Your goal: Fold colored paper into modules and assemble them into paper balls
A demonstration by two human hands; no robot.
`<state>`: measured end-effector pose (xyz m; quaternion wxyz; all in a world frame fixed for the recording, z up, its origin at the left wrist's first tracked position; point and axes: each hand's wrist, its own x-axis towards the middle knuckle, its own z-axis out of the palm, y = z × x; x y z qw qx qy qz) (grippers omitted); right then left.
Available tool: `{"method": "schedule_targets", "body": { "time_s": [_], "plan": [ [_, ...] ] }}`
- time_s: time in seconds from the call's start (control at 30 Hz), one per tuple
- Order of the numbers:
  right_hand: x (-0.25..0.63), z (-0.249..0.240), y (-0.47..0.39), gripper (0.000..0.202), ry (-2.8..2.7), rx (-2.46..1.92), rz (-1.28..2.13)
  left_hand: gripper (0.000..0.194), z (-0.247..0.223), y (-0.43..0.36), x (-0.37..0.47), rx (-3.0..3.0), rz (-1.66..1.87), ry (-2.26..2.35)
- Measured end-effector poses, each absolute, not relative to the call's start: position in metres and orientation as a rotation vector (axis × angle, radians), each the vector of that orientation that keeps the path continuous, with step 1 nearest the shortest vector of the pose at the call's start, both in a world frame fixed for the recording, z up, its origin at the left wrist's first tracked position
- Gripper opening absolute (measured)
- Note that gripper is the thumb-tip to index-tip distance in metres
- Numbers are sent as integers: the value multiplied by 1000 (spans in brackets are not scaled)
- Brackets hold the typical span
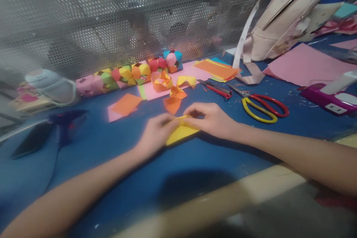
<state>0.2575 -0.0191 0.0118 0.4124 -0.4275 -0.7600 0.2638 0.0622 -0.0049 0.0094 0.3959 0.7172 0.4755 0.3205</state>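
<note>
A folded piece of yellow paper (182,132) lies on the blue tabletop in front of me. My left hand (157,130) grips its left part, with thumb and fingers closed at the upper edge. On its right side, my right hand (213,119) pinches the same upper edge between thumb and curled fingers. The two hands almost meet at the middle of the paper. Just beyond them sits a folded orange paper piece (173,100), and behind it an open orange folded shape (162,80) and a small yellow folded piece (186,80).
Several multicoloured paper balls (141,71) line the back. Scissors (259,106) and a red-handled cutter (217,90) lie to the right, near a purple power strip (329,98). A dark glue gun (65,122) lies left. Orange strips (217,70) and a pale bag (281,18) are at the back.
</note>
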Motion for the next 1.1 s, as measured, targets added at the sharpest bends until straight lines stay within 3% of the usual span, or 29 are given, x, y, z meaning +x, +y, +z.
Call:
{"method": "schedule_targets", "body": {
  "time_s": [0.73,0.97,1.1],
  "plan": [
    [250,12,-12,13,-1632,-1217,1050,27,-2,1,55,1974,788,1123],
    [250,16,-15,17,-1676,-1173,1046,27,-3,1,54,1948,792,1130],
    [247,18,-18,10,-1716,-1211,951,26,-3,-1,56,1960,813,1126]
  ]
}}
